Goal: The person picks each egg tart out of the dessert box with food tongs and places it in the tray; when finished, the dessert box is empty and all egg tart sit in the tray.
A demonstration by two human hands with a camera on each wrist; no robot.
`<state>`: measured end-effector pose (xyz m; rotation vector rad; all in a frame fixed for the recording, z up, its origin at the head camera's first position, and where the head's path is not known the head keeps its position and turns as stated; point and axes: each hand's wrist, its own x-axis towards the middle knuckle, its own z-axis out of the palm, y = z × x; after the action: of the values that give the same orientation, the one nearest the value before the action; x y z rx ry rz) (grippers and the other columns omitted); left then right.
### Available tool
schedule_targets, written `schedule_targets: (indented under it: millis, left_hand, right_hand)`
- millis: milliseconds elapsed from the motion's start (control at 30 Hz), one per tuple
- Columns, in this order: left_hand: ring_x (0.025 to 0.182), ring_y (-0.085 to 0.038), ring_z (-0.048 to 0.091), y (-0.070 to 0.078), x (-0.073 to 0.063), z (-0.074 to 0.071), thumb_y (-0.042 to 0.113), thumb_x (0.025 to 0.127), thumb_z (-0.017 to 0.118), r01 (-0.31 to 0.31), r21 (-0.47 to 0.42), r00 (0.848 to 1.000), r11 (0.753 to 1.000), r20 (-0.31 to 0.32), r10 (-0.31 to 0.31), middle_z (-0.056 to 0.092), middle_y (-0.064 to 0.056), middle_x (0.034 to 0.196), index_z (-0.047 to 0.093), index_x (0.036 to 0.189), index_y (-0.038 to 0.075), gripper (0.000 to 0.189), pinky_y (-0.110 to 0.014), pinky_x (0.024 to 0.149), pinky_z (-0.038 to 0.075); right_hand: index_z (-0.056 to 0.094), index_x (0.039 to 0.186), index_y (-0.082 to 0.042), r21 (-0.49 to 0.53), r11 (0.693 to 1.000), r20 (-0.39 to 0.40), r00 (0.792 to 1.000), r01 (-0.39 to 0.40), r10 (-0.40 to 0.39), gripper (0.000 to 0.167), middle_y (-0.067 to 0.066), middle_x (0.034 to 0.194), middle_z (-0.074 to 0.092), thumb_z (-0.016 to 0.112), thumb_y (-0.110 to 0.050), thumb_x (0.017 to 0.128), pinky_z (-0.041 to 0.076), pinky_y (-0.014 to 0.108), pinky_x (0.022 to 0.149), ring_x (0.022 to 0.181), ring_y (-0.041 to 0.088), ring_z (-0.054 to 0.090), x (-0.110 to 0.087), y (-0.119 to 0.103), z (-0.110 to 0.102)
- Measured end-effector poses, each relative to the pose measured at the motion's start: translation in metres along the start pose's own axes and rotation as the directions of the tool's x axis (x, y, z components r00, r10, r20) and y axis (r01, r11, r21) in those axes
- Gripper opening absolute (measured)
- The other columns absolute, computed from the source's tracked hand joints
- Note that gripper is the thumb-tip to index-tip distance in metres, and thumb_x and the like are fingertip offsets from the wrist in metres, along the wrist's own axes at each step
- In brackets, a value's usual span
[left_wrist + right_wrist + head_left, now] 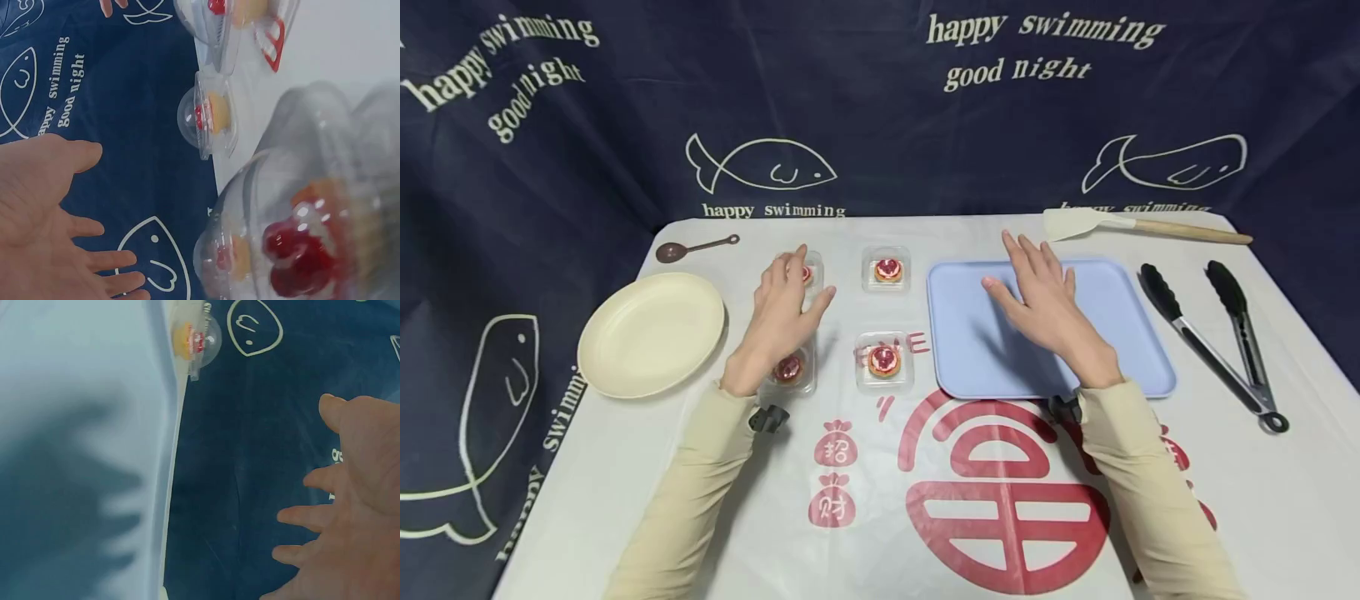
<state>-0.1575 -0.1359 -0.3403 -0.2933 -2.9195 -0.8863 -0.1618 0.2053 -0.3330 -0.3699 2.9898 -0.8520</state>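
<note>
My left hand (775,321) hovers with fingers spread over the left pair of clear plastic boxes, each holding a small red-topped tart. It partly covers the far-left tart (807,274) and the near-left tart (788,369). To their right sit two more boxed tarts, the far one (888,270) and the near one (884,362). In the left wrist view a domed lid with a red-fruit tart (303,259) looms close, apart from the palm. Fingers extended, my right hand (1048,308) is held above a light blue tray (1120,333), casting a shadow on it.
A cream plate (651,333) and a brown spoon (697,247) lie at the left. Behind the tray rests a white spatula (1150,225) with a wooden handle. Black-tipped tongs (1232,350) lie spread at the right. A dark blue printed curtain (880,108) hangs behind the table.
</note>
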Motion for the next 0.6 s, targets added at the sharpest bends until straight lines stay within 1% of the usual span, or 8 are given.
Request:
schedule_targets:
  millis: [100,167,267,367,433,500,567,600]
  left_hand:
    - [0.138,-0.044,0.026,-0.001,-0.002,0.002,0.03,0.098,0.055,-0.03,-0.021,0.999,0.999,-0.018,0.029,0.028,-0.028,0.147,0.02,0.151,-0.004,0.072,-0.058,0.112,0.024]
    - [0.136,-0.043,0.029,0.0,-0.001,0.004,0.026,0.098,0.055,-0.057,-0.049,0.998,0.997,-0.026,0.056,0.031,-0.029,0.144,0.021,0.15,-0.006,0.071,-0.056,0.112,0.027]
    - [0.135,-0.042,0.031,0.0,-0.003,0.008,0.02,0.097,0.056,-0.092,-0.11,0.996,0.99,-0.022,0.091,0.034,-0.031,0.143,0.021,0.149,-0.008,0.069,-0.051,0.115,0.027]
    - [0.139,-0.04,0.03,0.002,-0.007,0.012,0.013,0.096,0.057,-0.108,-0.18,0.994,0.978,0.005,0.111,0.032,-0.032,0.146,0.02,0.149,-0.008,0.068,-0.047,0.117,0.024]
    - [0.139,-0.04,0.031,0.004,-0.01,0.014,0.007,0.095,0.057,-0.111,-0.225,0.992,0.968,0.03,0.121,0.031,-0.032,0.147,0.018,0.149,-0.008,0.069,-0.048,0.117,0.026]
    - [0.137,-0.041,0.033,0.006,-0.014,0.017,0.003,0.094,0.057,-0.102,-0.286,0.99,0.953,0.06,0.124,0.032,-0.033,0.146,0.017,0.15,-0.008,0.069,-0.049,0.115,0.03]
    - [0.134,-0.041,0.036,0.008,-0.018,0.02,0.001,0.094,0.057,-0.076,-0.345,0.988,0.936,0.1,0.117,0.034,-0.033,0.144,0.015,0.15,-0.007,0.07,-0.049,0.112,0.034]
    - [0.134,-0.042,0.038,0.01,-0.02,0.022,0.002,0.093,0.058,-0.053,-0.368,0.987,0.928,0.121,0.104,0.035,-0.033,0.143,0.015,0.15,-0.006,0.072,-0.049,0.112,0.035]
  right_hand:
    - [0.006,0.158,-0.015,0.028,1.0,0.038,0.999,-0.003,0.002,0.075,0.021,0.161,0.007,0.041,-0.049,0.101,-0.006,0.074,0.107,0.147,0.043,-0.006,0.002,-0.003,0.001]
    - [0.006,0.158,-0.015,0.052,0.999,0.052,0.999,-0.001,-0.002,0.075,0.02,0.162,0.007,0.042,-0.048,0.101,-0.006,0.073,0.108,0.147,0.043,-0.005,0.002,-0.003,0.002]
    - [0.008,0.158,-0.012,0.097,0.995,0.066,0.997,0.037,-0.044,0.077,0.02,0.162,0.009,0.048,-0.043,0.1,-0.003,0.068,0.112,0.148,0.042,-0.001,0.002,-0.004,0.003]
    - [0.009,0.157,-0.01,0.14,0.987,0.086,0.992,0.077,-0.09,0.078,0.018,0.162,0.011,0.053,-0.037,0.099,0.001,0.062,0.116,0.148,0.039,0.001,0.005,-0.006,0.006]
    - [0.01,0.157,-0.009,0.157,0.983,0.103,0.988,0.096,-0.113,0.079,0.017,0.162,0.011,0.056,-0.034,0.098,0.003,0.059,0.117,0.149,0.038,0.001,0.007,-0.008,0.008]
    - [0.009,0.158,-0.011,0.173,0.979,0.118,0.985,0.104,-0.125,0.08,0.016,0.162,0.011,0.058,-0.033,0.097,0.005,0.058,0.118,0.149,0.038,0.002,0.008,-0.01,0.01]
    - [0.009,0.158,-0.012,0.185,0.977,0.134,0.982,0.111,-0.136,0.082,0.015,0.162,0.01,0.059,-0.034,0.097,0.007,0.058,0.118,0.149,0.037,0.003,0.009,-0.012,0.011]
    - [0.009,0.158,-0.012,0.187,0.974,0.139,0.979,0.124,-0.152,0.082,0.016,0.162,0.011,0.06,-0.034,0.096,0.008,0.058,0.118,0.149,0.037,0.004,0.01,-0.013,0.012]
